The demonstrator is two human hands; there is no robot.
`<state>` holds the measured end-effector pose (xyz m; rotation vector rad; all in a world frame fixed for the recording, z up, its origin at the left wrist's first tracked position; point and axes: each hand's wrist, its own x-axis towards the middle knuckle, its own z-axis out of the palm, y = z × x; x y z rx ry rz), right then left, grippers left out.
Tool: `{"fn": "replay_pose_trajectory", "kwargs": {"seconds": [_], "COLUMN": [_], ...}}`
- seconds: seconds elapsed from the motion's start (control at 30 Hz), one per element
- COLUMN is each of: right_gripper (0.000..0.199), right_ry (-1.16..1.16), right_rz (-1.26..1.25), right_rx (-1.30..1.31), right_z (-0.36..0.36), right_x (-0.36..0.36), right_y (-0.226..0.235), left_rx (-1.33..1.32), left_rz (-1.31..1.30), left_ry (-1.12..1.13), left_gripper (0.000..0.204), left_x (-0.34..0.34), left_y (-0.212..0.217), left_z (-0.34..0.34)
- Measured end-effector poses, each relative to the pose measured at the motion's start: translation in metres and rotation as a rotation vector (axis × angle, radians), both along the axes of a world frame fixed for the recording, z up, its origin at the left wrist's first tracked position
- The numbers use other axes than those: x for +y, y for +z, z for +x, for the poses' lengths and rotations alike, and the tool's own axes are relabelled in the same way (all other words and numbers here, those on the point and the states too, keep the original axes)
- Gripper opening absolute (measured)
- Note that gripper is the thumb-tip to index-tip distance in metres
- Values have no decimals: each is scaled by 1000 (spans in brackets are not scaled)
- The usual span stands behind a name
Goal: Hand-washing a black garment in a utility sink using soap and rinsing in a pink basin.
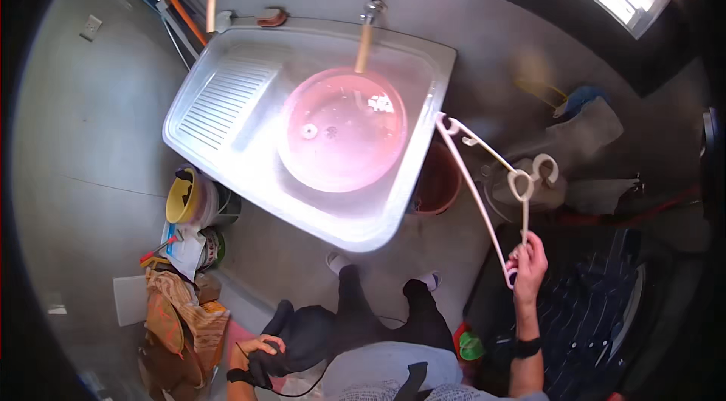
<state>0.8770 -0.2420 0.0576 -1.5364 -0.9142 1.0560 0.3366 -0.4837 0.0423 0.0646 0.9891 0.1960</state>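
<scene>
My right hand (531,266) is closed around one end of a white plastic clothes hanger (478,203), held out to the right of the sink. Its hook points to the right, and the far corner comes close to the sink's right edge. At the lower left, my left hand (265,346) grips a bunched dark cloth (302,337), possibly a garment, which hangs beside my leg. Folds of the cloth hide part of those fingers. In front of me, a pink round basin (291,155) rests in the metal sink, with what looks like water in it.
The sink (378,227) has a ribbed drainboard (227,102) and a wall tap (370,15). A reddish bucket (439,182) stands under its right side. Left are a yellow bucket (180,201) and piled bags (170,322). A dark striped cloth (594,303) lies at the right.
</scene>
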Motion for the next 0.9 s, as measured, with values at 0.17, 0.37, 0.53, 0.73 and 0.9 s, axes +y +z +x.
{"fn": "replay_pose_trajectory", "kwargs": {"seconds": [0.17,0.37,0.53,0.73,0.9], "right_gripper": [14,17,19,32,33], "right_ry": [399,365,200,437,378], "right_rz": [-48,57,-213,-269,46], "right_rx": [-379,-862,-756,-928,-1107], "right_z": [-140,-266,-335,-328,-322], "right_x": [78,167,194,193,226], "right_y": [46,-50,-135,-127,-108], "left_rx": [16,66,151,206,210], "left_rz": [244,380,502,491,477], "left_ry": [25,19,25,76,75], "left_gripper": [28,28,28,29,31], "left_x": [-46,-49,-37,-14,33], "left_y": [-25,-25,-12,4,23], "left_z": [-80,-151,-186,-199,-198]}}
